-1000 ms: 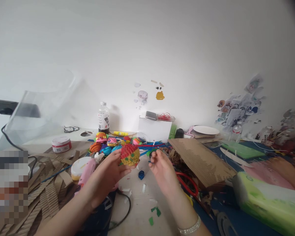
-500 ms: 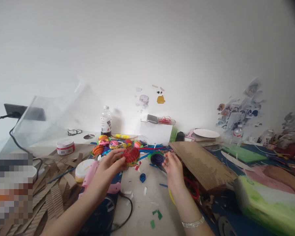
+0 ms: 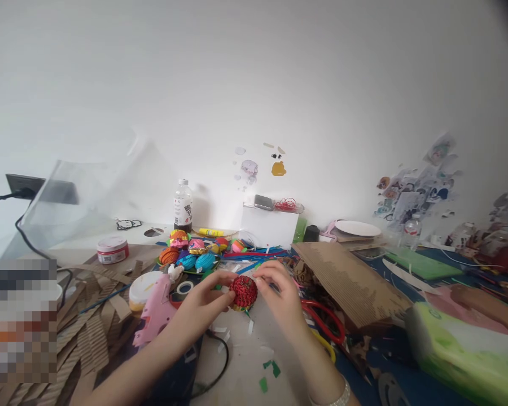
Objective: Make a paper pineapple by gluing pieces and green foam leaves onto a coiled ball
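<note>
My left hand (image 3: pixel 214 293) is closed on a red ridged ball-like piece (image 3: pixel 243 291), its thumb and fingers at the left side. A little yellow and green shows along the piece's lower edge. My right hand (image 3: pixel 279 287) is pinched close against the upper right side of the same piece; what lies between its fingertips is too small to make out. Behind my left hand, several colourful ridged paper shapes (image 3: pixel 204 261) sit grouped together. A pink hot glue gun (image 3: pixel 154 313) stands by my left forearm.
Corrugated cardboard strips (image 3: pixel 93 332) cover the left side, near a white-lidded jar (image 3: pixel 144 287). To the right are red-handled scissors (image 3: pixel 336 327), a corrugated cardboard sheet (image 3: pixel 351 282) and a green tissue pack (image 3: pixel 461 355). A bottle (image 3: pixel 183 206) stands by the wall. Another person's arm (image 3: pixel 486 304) shows at right.
My left hand has brought the red piece rightward and nearer. My right hand has moved left from the dark coil to the piece, its fingers now pinched. The small blue coil is out of sight.
</note>
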Tool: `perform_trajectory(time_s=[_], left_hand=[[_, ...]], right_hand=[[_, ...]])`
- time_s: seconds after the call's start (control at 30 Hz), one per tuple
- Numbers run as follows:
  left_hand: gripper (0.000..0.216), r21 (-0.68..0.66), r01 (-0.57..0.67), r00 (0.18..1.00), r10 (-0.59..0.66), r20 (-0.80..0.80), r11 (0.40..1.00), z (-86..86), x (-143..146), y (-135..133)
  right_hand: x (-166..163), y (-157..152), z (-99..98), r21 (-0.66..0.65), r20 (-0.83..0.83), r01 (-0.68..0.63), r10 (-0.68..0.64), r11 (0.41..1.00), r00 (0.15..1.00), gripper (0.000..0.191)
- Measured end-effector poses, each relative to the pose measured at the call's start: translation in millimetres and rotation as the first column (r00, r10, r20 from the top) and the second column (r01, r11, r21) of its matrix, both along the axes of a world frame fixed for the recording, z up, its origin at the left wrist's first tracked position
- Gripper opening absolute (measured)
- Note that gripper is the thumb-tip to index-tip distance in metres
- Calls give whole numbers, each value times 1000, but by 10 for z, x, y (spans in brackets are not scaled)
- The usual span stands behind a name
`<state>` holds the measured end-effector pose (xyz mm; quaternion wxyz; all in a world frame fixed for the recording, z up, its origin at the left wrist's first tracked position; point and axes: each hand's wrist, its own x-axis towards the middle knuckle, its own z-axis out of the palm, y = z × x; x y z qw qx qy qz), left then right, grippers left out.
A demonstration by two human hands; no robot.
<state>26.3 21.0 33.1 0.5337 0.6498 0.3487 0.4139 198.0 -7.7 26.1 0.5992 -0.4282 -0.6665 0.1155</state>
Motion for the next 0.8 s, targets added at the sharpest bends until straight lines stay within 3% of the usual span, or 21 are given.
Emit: perform_trajectory(time_s=[0.2, 0.53, 0.8], left_hand=[[32, 68, 77, 997, -75, -23, 995, -141, -2, 70], [34, 130, 73, 990, -56, -128, 989, -164, -2, 78], [55, 50, 50, 991, -43, -125, 997, -231, 12, 119]], right_hand=[[35, 19, -3, -16, 88, -55, 56, 998, 995, 11], [81, 34, -29, -192, 106, -137, 159, 972, 982, 10], [46, 52, -49, -223, 121, -74, 103, 972, 987, 11]])
